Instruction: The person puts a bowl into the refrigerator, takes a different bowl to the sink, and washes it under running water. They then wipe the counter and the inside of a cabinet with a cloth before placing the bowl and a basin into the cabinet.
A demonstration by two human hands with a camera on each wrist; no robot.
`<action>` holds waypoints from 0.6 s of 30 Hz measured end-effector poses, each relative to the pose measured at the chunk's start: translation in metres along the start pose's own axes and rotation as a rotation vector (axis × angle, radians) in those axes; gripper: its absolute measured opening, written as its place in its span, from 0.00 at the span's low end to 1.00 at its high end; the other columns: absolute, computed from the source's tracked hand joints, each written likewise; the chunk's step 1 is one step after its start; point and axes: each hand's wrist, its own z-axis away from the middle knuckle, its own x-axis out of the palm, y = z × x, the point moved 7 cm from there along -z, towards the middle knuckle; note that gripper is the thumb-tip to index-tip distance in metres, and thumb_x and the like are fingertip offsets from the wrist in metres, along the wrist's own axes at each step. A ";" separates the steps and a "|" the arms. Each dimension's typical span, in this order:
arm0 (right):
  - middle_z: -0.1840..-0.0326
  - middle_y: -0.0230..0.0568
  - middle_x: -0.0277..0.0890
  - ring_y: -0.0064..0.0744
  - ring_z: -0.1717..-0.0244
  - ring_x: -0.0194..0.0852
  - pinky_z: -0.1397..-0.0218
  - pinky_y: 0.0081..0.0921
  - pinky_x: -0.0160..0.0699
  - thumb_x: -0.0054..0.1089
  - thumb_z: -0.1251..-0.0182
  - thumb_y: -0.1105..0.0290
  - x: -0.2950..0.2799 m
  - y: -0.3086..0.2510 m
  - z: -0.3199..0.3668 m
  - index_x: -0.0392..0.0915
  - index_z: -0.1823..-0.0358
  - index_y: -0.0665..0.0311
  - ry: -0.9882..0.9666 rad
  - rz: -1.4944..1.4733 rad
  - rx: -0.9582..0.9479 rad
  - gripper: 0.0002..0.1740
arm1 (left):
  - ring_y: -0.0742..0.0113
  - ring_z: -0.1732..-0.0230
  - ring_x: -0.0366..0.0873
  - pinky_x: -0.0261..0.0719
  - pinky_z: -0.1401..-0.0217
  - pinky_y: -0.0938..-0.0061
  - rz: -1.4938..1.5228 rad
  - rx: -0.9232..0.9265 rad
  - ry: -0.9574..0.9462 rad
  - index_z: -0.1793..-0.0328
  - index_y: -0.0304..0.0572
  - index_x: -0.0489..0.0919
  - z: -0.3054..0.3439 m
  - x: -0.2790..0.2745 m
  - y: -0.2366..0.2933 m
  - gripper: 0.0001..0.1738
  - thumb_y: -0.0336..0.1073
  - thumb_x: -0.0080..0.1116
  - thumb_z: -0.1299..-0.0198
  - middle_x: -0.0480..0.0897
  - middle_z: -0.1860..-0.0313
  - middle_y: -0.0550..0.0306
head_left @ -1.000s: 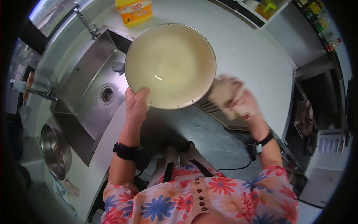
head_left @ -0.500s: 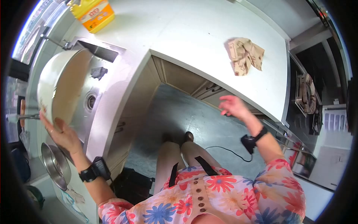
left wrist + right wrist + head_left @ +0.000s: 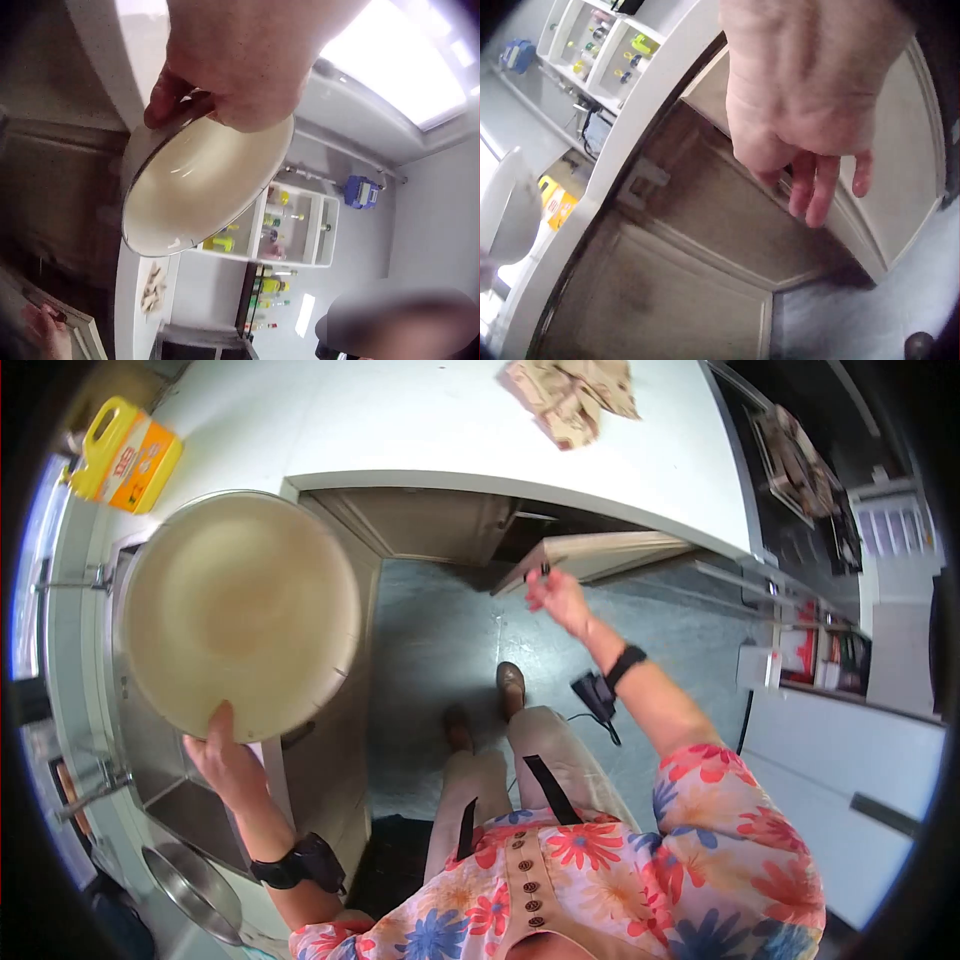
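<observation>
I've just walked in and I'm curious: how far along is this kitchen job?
Any wiping looks finished: the cloth lies on the counter. The left hand holds the bowl by its rim; the right hand grips the open cabinet door. Probably left: stowing the bowl, then shutting that door.

Right hand [image 3: 802,112], fingers curled at open cabinet door [image 3: 900,157]; white bowl [image 3: 514,214] tilted at left edge, near yellow jug [image 3: 557,204]; bottles [image 3: 637,61] on white wall shelves [image 3: 609,58], beyond countertop [image 3: 634,120]; dark shoe tip [image 3: 919,346] on floor [image 3: 840,322], lower right.
</observation>
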 end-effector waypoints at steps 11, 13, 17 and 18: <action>0.76 0.40 0.76 0.31 0.75 0.76 0.71 0.29 0.73 0.54 0.42 0.65 -0.172 0.197 0.247 0.75 0.66 0.70 0.541 0.160 0.324 0.13 | 0.66 0.85 0.71 0.68 0.87 0.77 -0.060 -0.585 -0.975 0.55 0.25 0.70 0.121 0.170 -0.139 0.18 0.24 0.42 0.54 0.76 0.73 0.48; 0.76 0.38 0.75 0.26 0.76 0.76 0.77 0.25 0.70 0.54 0.42 0.68 -0.207 0.200 0.252 0.74 0.63 0.72 0.716 0.016 0.161 0.12 | 0.66 0.84 0.73 0.69 0.88 0.78 -0.130 -0.644 -1.024 0.57 0.24 0.70 0.146 0.192 -0.163 0.16 0.25 0.44 0.54 0.77 0.74 0.47; 0.70 0.39 0.75 0.25 0.75 0.76 0.81 0.22 0.68 0.54 0.42 0.67 -0.210 0.214 0.263 0.70 0.53 0.69 0.690 -0.105 0.432 0.18 | 0.65 0.85 0.74 0.70 0.88 0.78 -0.211 -0.728 -1.087 0.58 0.23 0.70 0.189 0.228 -0.202 0.16 0.25 0.45 0.55 0.77 0.75 0.45; 0.67 0.39 0.75 0.24 0.75 0.76 0.82 0.20 0.67 0.55 0.42 0.64 -0.188 0.212 0.263 0.67 0.49 0.68 0.621 -0.228 0.484 0.22 | 0.65 0.85 0.74 0.70 0.88 0.78 -0.222 -0.722 -1.088 0.58 0.23 0.70 0.197 0.237 -0.210 0.16 0.25 0.45 0.55 0.77 0.75 0.45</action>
